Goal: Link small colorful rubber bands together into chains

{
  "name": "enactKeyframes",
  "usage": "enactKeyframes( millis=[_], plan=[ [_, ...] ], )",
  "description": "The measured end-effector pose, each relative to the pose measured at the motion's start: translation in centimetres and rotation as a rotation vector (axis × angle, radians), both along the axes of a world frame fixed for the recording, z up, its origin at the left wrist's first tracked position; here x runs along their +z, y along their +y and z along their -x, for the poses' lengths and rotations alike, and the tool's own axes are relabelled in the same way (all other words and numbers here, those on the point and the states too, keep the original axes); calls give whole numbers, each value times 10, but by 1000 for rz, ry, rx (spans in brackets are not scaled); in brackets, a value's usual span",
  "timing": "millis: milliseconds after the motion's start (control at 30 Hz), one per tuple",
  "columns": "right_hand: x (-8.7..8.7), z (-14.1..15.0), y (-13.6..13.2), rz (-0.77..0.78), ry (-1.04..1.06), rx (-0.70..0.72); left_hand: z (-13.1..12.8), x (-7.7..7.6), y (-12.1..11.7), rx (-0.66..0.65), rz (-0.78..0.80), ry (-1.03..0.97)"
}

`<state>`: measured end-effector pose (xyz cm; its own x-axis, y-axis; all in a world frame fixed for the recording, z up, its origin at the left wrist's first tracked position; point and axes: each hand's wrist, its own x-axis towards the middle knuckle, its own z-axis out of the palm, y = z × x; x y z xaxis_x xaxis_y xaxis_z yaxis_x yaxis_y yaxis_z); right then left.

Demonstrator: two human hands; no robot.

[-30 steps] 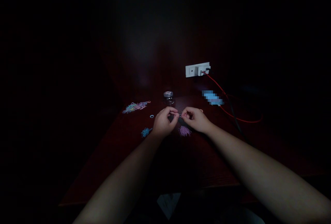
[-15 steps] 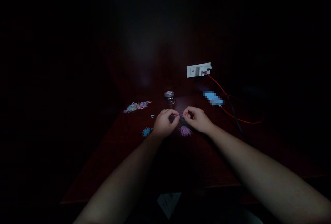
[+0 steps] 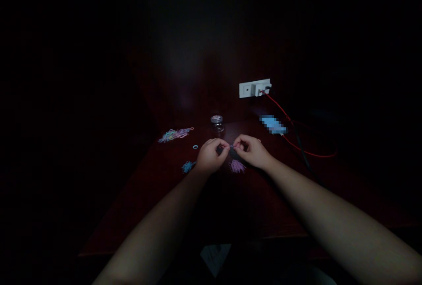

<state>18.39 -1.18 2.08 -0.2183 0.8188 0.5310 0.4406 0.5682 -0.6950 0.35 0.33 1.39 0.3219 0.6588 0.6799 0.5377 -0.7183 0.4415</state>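
My left hand (image 3: 212,155) and my right hand (image 3: 250,149) face each other over the table, fingertips pinched. Between them stretches a small pale rubber band (image 3: 231,146), held at both ends; its exact colour is hard to make out in the dim light. Just below the hands lies a pile of purple rubber bands (image 3: 237,166). A pile of blue rubber bands (image 3: 188,167) sits left of my left wrist. One light-blue rubber band (image 3: 195,147) rests alone beside my left hand. Farther back on the left is a mixed-colour heap of rubber bands (image 3: 176,134).
A small clear jar with a lid (image 3: 217,123) stands behind the hands. At the back right lies a blurred-out light-blue device (image 3: 273,124) with a red cable (image 3: 296,149). The cable runs to a wall socket (image 3: 254,88). A black cord (image 3: 300,142) hangs nearby. The dark red table (image 3: 148,214) ends close to me.
My fingertips are slightly closer together, with the rubber band still between them. The whole view has shifted a little; the piles look the same.
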Motion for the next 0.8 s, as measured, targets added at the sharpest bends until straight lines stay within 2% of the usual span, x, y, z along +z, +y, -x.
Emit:
enactKeyframes(
  millis=[800],
  plan=[
    [-5, -2, 4, -15, -22, 19, -2, -2, 0, -42, 46, 16]
  ],
)
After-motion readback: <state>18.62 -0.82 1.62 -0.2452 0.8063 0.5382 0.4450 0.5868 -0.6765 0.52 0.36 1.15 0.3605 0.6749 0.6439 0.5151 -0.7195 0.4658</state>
